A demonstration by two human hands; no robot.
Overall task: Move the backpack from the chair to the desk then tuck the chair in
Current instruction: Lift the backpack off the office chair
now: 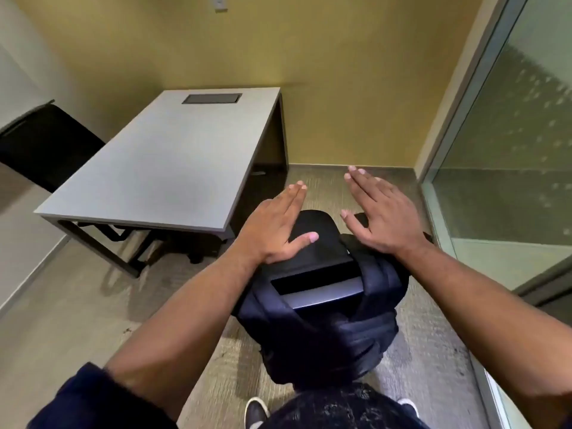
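Note:
A dark navy backpack (318,342) sits right in front of me, wrapped around the grey-topped backrest of a black chair (318,233). The chair stands on the floor to the right of the grey desk (173,168), pulled out from it. My left hand (272,224) is flat and open just above the chair's seat, thumb spread, holding nothing. My right hand (380,215) is open with fingers stretched out, hovering above the chair's right side. I cannot tell whether either hand touches the chair.
A second black chair (46,144) stands at the desk's far left side. A dark cable hatch (212,98) is set in the desktop near the yellow wall. A glass wall (510,150) runs close on the right. My shoes show at the bottom.

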